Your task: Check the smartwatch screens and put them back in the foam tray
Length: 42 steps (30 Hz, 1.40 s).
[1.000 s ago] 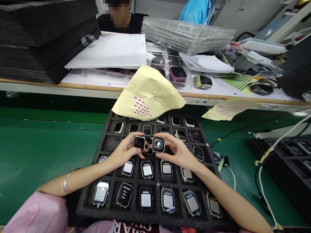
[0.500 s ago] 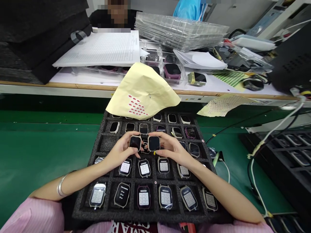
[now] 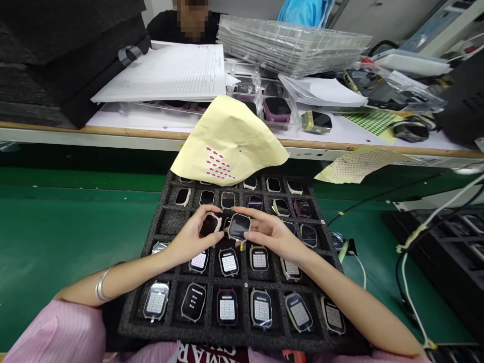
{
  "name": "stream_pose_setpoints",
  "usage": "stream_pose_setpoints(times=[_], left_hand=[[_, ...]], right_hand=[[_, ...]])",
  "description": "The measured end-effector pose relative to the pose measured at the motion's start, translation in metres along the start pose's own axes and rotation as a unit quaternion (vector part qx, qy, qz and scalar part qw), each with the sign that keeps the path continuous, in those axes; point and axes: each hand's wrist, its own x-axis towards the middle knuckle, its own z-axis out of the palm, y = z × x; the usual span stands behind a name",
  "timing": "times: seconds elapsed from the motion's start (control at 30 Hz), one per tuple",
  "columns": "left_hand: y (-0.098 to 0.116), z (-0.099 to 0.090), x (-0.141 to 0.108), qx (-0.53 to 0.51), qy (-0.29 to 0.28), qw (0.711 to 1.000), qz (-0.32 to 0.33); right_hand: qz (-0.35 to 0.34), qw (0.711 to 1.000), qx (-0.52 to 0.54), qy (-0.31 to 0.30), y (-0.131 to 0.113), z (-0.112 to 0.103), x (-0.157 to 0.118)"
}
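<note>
My left hand grips a smartwatch with a dark screen and a pale case, held by its edges. Close beside it, my right hand is closed on a second dark-screened smartwatch, which is tilted, with a small yellow tab under its lower edge. Both watches are above a black foam tray. Its compartments hold several more watch faces; those in the near rows, such as one watch, have lit white screens, while those in the far rows are dark. My hands hide part of the middle row.
A yellow sheet with red arrow stickers hangs from the shelf edge over the tray's far side. On the shelf are papers, stacked clear plastic trays and black foam blocks. Cables hang at right. A person sits behind.
The watch in my right hand has tilted and shifted slightly lower. My left hand has turned its watch, showing more of the pale side. The whole view has shifted a little.
</note>
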Motion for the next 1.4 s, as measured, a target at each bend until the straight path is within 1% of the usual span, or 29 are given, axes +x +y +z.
stream_pose_setpoints(times=[0.1, 0.2, 0.33, 0.47, 0.63, 0.83, 0.93, 1.07, 1.2, 1.4], left_hand=[[0.0011, 0.0009, 0.0003, -0.015, 0.014, 1.0, -0.003], [0.0024, 0.0004, 0.0014, 0.004, 0.008, 1.0, 0.012], [0.003, -0.0014, 0.0018, 0.024, -0.011, 0.999, 0.029], [0.0019, -0.002, 0.0013, 0.023, -0.022, 0.999, 0.031], [0.0014, 0.0002, 0.0013, -0.011, -0.024, 0.999, 0.036], [0.0011, 0.0017, -0.0001, -0.024, -0.032, 0.999, -0.011], [0.0007, 0.0014, -0.0005, -0.021, -0.029, 0.999, -0.004], [0.0007, 0.0012, -0.0009, -0.007, -0.02, 1.0, 0.011], [0.0007, 0.0013, -0.0012, -0.002, -0.02, 1.0, 0.019], [-0.0005, 0.0005, -0.0018, 0.008, -0.01, 1.0, 0.02]], right_hand=[[-0.006, 0.999, 0.044, 0.027, 0.0063, -0.0021, 0.0034], [-0.009, 0.996, 0.073, 0.04, 0.0097, -0.0034, 0.0052], [0.005, 0.997, 0.056, 0.043, 0.0081, -0.0028, 0.0037], [0.008, 0.998, 0.052, 0.033, 0.0053, 0.0006, 0.0017], [-0.004, 0.997, 0.076, -0.011, 0.0046, 0.005, 0.0018], [0.008, 0.997, 0.069, -0.029, 0.005, 0.0019, 0.0006], [0.02, 0.998, 0.053, -0.026, 0.0053, -0.0005, -0.0003], [0.007, 0.999, 0.04, -0.013, 0.0056, 0.0004, 0.0002], [0.003, 0.999, 0.039, 0.001, 0.0038, 0.0034, 0.0017], [0.016, 0.999, 0.044, 0.015, 0.0007, 0.0034, 0.0012]])
